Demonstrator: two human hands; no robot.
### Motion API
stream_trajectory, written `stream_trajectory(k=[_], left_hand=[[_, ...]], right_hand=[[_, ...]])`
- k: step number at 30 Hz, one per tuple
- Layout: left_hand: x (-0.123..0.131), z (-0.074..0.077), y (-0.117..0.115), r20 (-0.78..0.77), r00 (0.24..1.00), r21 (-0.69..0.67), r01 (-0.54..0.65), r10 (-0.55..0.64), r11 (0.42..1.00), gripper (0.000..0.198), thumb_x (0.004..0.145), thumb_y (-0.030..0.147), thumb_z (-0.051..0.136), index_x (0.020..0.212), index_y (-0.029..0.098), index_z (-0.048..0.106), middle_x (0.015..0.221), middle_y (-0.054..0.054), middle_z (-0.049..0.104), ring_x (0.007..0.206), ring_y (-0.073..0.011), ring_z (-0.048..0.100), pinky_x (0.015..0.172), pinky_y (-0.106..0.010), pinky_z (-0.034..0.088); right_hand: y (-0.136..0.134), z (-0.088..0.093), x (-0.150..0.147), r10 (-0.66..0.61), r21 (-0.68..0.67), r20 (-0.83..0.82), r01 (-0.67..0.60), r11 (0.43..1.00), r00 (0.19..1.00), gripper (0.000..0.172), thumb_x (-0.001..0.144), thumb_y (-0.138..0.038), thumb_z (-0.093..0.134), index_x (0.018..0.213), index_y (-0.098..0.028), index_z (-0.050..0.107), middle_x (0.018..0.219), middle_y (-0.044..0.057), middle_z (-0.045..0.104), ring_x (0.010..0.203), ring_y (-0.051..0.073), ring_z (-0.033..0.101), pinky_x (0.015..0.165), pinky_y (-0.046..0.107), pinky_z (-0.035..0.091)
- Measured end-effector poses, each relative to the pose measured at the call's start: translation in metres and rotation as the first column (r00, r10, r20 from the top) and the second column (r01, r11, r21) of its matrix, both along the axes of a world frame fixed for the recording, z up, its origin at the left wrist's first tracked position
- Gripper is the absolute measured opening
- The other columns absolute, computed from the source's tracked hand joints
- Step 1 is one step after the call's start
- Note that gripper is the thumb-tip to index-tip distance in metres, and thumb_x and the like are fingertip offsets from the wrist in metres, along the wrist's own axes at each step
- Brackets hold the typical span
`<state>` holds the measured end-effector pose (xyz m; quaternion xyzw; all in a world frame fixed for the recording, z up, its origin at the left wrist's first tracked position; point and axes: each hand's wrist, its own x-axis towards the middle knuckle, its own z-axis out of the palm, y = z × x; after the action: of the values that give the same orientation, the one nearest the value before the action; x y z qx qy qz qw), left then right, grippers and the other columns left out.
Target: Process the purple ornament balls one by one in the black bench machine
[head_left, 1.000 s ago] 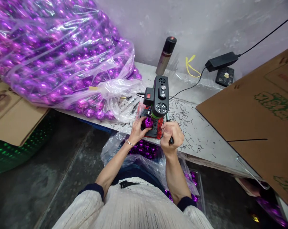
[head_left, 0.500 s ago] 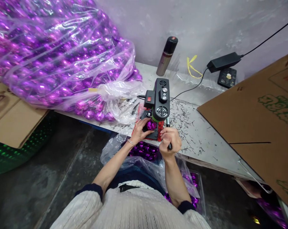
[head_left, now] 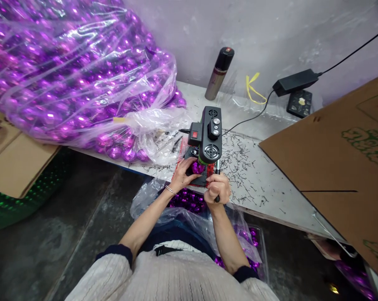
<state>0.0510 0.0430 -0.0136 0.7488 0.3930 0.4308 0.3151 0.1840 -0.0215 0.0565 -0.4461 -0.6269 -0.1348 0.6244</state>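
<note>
My left hand (head_left: pixel 183 175) holds a shiny purple ball (head_left: pixel 197 167) between thumb and fingers, under the head of a small black bench machine (head_left: pixel 211 133). The machine has a red switch and round grilles on top, and it stands on a dark base over red material (head_left: pixel 210 169). In my right hand (head_left: pixel 218 188) is the black-gripped lever (head_left: pixel 217 198) at the machine's right side, fingers wrapped round it. The machine's head hides the top of the ball.
Left, a big clear bag of purple balls (head_left: pixel 82 83) covers the table (head_left: pixel 248 167). Black bits are strewn right of the machine. Behind stand a spray can (head_left: pixel 219 73) and a power adapter (head_left: pixel 297 82). A cardboard box (head_left: pixel 339 154) is at right; purple balls (head_left: pixel 189 200) lie below the edge.
My right hand and the lever have shifted slightly left and down. The machine's head appears a little lower in the view. My left hand still holds the purple ball.
</note>
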Motion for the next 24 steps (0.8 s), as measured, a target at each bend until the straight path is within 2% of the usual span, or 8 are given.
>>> stream_trajectory(k=[10,16,21,24], left_hand=[[0.0,0.002,0.0,0.004,1.0,-0.039,-0.002,0.002,0.999,0.062,0.082,0.051,0.08,0.135,0.024,0.062,0.135,-0.013,0.067,0.13,-0.0308,0.061,0.116,-0.051,0.042],[0.0,0.0,0.001,0.01,1.0,-0.01,-0.003,0.003,1.0,0.063,0.082,0.052,0.079,0.135,0.023,0.062,0.134,-0.013,0.068,0.13,-0.0304,0.061,0.116,-0.051,0.042],[0.0,-0.003,0.0,0.013,1.0,0.011,-0.001,0.001,1.0,0.062,0.084,0.051,0.078,0.136,0.023,0.061,0.134,-0.013,0.068,0.13,-0.0301,0.061,0.117,-0.051,0.041],[0.0,-0.003,0.001,0.007,1.0,0.0,-0.009,0.009,1.0,0.063,0.083,0.051,0.079,0.137,0.023,0.061,0.135,-0.013,0.067,0.131,-0.0304,0.061,0.118,-0.052,0.041]], right_hand=[[-0.002,-0.004,0.001,0.031,-0.029,-0.02,-0.032,0.999,0.999,0.027,0.101,-0.027,0.04,0.077,-0.023,0.051,0.075,0.0,0.062,0.064,0.014,0.058,0.07,0.036,0.05],[0.001,-0.005,-0.001,0.059,-0.01,-0.046,-0.059,0.998,0.997,0.027,0.103,-0.027,0.038,0.078,-0.023,0.049,0.076,0.0,0.059,0.064,0.013,0.058,0.065,0.033,0.047],[0.004,-0.015,0.001,0.035,0.015,0.086,-0.036,0.999,0.996,0.027,0.102,-0.025,0.038,0.077,-0.024,0.047,0.074,-0.001,0.059,0.062,0.013,0.059,0.065,0.032,0.049],[0.002,-0.007,0.001,0.021,0.01,0.101,-0.023,1.0,0.995,0.029,0.102,-0.023,0.036,0.075,-0.024,0.047,0.071,-0.002,0.059,0.059,0.012,0.058,0.065,0.032,0.05]])
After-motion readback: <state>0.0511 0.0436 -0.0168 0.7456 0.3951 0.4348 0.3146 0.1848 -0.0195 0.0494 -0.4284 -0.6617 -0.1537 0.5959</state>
